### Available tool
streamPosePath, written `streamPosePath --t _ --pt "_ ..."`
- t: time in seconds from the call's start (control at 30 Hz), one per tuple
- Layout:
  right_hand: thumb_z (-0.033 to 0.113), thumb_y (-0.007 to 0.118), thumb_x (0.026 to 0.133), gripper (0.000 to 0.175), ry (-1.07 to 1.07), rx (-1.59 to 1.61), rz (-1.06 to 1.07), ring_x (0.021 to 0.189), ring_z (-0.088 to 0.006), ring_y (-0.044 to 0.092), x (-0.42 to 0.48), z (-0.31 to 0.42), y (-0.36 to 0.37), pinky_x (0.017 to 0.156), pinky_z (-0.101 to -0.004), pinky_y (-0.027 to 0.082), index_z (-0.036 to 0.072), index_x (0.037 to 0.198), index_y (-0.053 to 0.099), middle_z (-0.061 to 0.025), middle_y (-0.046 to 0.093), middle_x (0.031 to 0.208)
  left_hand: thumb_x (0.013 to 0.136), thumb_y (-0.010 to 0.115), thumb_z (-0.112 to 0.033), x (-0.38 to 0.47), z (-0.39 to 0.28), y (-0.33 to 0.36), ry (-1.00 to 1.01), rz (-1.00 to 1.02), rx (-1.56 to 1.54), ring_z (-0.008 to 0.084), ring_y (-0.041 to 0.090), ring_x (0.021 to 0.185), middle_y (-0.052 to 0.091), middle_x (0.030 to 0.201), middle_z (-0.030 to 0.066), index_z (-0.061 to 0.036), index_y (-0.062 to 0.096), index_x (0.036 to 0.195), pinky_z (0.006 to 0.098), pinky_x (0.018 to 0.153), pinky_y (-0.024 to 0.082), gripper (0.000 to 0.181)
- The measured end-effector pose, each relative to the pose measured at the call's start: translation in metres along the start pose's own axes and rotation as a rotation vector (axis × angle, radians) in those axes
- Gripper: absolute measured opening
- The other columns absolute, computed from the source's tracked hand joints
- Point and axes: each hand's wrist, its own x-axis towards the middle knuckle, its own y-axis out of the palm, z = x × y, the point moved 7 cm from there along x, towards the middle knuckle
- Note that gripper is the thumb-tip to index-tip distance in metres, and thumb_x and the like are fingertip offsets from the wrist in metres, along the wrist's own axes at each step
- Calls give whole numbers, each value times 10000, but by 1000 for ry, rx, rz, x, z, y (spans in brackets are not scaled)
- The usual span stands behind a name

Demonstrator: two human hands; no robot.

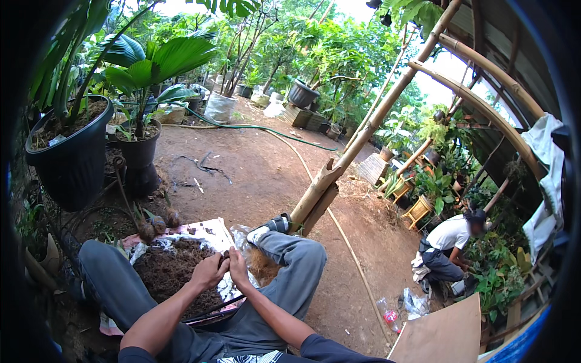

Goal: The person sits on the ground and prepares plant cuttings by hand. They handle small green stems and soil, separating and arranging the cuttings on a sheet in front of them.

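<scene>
My left hand (209,271) and my right hand (238,268) meet in front of me, fingers curled together. Pinched between them is a small dark clump (225,255), mostly hidden by the fingers; it looks like soil or fibre. Below and left of the hands, a heap of dark brown fibrous potting mix (174,272) lies on a pink-and-white plastic sheet (222,233) between my legs. Clear plastic and a tuft of light brown coir fibre (264,267) are beside my right hand. Across my lap runs a dark curved rim or strap (218,311), partly covered by my forearms.
Large potted plants (70,149) stand at left, near several bulb-like seedlings (159,223). A wooden post (317,195) rises just beyond my foot. A hose (349,245) crosses the dirt floor. At right, a person (447,245) crouches by plants, beyond a plywood board (440,329) and plastic bottle (391,319).
</scene>
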Motion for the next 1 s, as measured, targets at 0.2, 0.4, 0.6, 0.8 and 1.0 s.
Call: streamPosePath --t 0.2,0.4,0.6,0.8,1.0 --pt "572 296 945 587 297 482 -24 589 -120 480 6 -34 -7 557 -266 417 71 783 554 -9 537 680 859 578 -318 -5 -24 -2 252 -27 -86 349 626 886 659 918 176 -13 602 1059 417 770 489 366" --pt "657 315 891 614 524 579 -266 557 -162 499 5 -41 -34 494 -300 437 86 757 497 -35 490 633 896 515 -350 -5 -26 0 205 136 15 335 637 803 664 893 161 -69 627 1046 414 715 498 337" --pt "711 279 861 660 519 717 -283 364 -181 390 -4 -13 -38 334 -305 337 99 674 443 -21 392 480 933 433 -389 -2 -24 -10 148 86 -37 404 613 764 637 802 216 -93 638 971 484 672 482 362" --pt "712 276 862 664 351 702 -214 361 -162 320 1 2 -43 336 -300 255 135 537 339 -6 326 467 933 419 -434 2 -15 -4 87 120 -112 407 616 772 633 786 230 -101 633 993 477 679 483 401" --pt "703 234 878 673 252 527 -213 436 -142 369 1 -13 -26 449 -270 342 120 567 359 -10 353 492 899 432 -557 -3 -1 21 -56 324 -190 378 643 809 646 892 240 -10 521 1152 432 732 498 609"
